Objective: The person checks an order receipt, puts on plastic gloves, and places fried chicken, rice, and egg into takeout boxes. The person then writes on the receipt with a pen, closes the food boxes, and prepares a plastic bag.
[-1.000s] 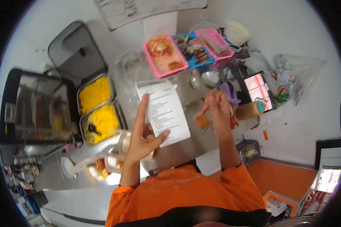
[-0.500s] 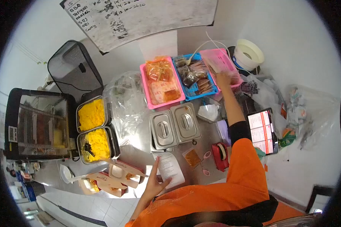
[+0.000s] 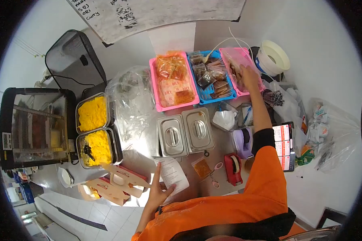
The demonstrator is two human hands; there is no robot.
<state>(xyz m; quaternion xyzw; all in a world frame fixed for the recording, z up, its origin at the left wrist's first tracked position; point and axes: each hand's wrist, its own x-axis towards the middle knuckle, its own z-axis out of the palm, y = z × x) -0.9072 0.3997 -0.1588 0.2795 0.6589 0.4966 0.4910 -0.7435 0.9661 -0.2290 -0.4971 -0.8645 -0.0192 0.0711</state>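
My left hand (image 3: 160,194) holds a printed paper slip (image 3: 173,173) near the counter's front edge, thumb and forefinger spread over it. My right hand (image 3: 248,77) reaches into the far pink basket (image 3: 256,82), its fingers down on a clear plastic bag; whether they grip something is hidden. Left of it stands a blue basket (image 3: 231,94) with dark sauce packets, then a pink basket (image 3: 153,84) with orange packets. A sauce packet (image 3: 201,168) and pink-handled scissors (image 3: 216,184) lie right of the slip, beside a red tape dispenser (image 3: 233,168).
Two lidded steel containers (image 3: 172,136) stand mid-counter. Trays of yellow food (image 3: 93,114) and a glass-fronted case (image 3: 40,128) are at left, with open cardboard boxes (image 3: 108,190) below. At right are a tablet (image 3: 284,146), a purple dispenser (image 3: 243,141) and a white tub (image 3: 274,57).
Over the last second, my right hand has gone from above the scissors to the far pink basket. The slip has come down nearer my body in my left hand. The view has shifted.
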